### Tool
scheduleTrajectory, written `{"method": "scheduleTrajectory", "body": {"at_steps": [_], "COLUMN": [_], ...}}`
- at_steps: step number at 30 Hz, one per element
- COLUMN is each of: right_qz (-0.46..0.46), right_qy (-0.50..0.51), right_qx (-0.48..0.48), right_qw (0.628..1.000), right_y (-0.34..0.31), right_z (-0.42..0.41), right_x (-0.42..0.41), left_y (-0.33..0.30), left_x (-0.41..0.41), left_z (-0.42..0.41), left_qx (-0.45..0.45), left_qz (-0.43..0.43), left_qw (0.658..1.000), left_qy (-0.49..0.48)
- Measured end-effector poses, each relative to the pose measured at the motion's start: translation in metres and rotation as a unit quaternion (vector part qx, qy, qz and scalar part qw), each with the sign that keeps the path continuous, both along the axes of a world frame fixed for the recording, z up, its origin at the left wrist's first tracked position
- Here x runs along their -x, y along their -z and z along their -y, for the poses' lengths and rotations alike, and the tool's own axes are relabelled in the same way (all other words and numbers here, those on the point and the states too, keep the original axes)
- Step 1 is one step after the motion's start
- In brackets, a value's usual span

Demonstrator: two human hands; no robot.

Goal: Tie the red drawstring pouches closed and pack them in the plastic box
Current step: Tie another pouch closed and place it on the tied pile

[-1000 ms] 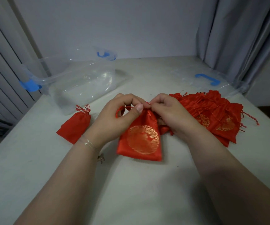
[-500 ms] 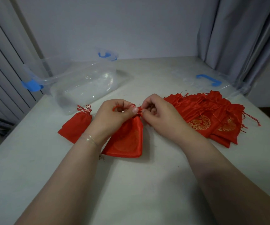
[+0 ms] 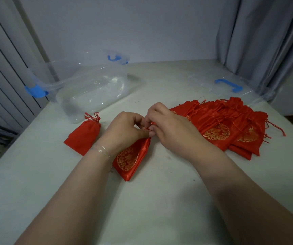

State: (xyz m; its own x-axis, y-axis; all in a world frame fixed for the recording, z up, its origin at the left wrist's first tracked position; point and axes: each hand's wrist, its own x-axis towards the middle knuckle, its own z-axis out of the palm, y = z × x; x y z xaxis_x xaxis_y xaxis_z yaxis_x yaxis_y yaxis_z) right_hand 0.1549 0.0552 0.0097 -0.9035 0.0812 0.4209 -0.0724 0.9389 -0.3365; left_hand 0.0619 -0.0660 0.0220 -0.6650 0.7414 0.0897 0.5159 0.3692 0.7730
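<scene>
At the centre of the frame we see both hands meeting over the mouth of one red drawstring pouch, which lies tilted on the pale table with its gold round emblem facing up. The left hand has its fingers curled in and covers the pouch's gathered neck, its thumb tip meeting the other hand's fingers. The right hand is likewise curled, and between the two hands a short piece of red drawstring shows, pinched by fingertips of both. We cannot tell whether a knot has formed, since the fingers hide the neck. A thin bracelet circles the left wrist.

Left of the hands lies a tied pouch, plain red side up, its cords bunched at the top, lying apart from the box. In the upper left of the frame stands the clear plastic box with blue latches, and we see no pouches inside it. To the right of the hands, a heap of pouches lies overlapping, gold emblems showing on several, loose cords trailing toward the right edge. Behind the heap, at the upper right, lies the clear lid with a blue handle, beside grey curtains.
</scene>
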Motion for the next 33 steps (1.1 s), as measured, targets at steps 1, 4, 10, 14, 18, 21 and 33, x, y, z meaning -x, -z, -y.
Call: {"method": "scheduleTrajectory", "body": {"at_steps": [1,4,10,14,18,21,33], "right_qz": [0.006,0.043,0.073,0.066,0.015,0.017,0.044], "right_qy": [0.004,0.002,0.021,0.064,0.088,0.070,0.080], "right_qx": [0.003,0.127,0.240,0.168,0.167,0.182,0.219], "right_qw": [1.000,0.991,0.968,0.981,0.982,0.981,0.971], "right_y": [0.001,0.004,0.006,0.005,0.001,-0.001,-0.001], "right_z": [0.000,-0.001,-0.010,-0.014,-0.012,-0.010,-0.014], "right_x": [0.000,0.001,0.001,0.001,-0.001,-0.003,-0.003], "left_y": [0.000,0.000,0.000,-0.002,-0.002,-0.002,-0.003], "left_x": [0.000,0.002,0.002,0.003,0.005,0.005,0.008], "left_z": [0.000,0.001,0.002,0.003,0.002,0.002,0.006], "left_qx": [-0.001,-0.015,-0.081,-0.119,-0.153,-0.170,-0.126], "left_qz": [-0.002,0.016,0.153,0.186,0.193,0.191,0.183], "left_qw": [1.000,1.000,0.985,0.975,0.968,0.965,0.975], "left_qy": [0.001,0.000,0.000,-0.006,-0.041,-0.064,-0.022]}}
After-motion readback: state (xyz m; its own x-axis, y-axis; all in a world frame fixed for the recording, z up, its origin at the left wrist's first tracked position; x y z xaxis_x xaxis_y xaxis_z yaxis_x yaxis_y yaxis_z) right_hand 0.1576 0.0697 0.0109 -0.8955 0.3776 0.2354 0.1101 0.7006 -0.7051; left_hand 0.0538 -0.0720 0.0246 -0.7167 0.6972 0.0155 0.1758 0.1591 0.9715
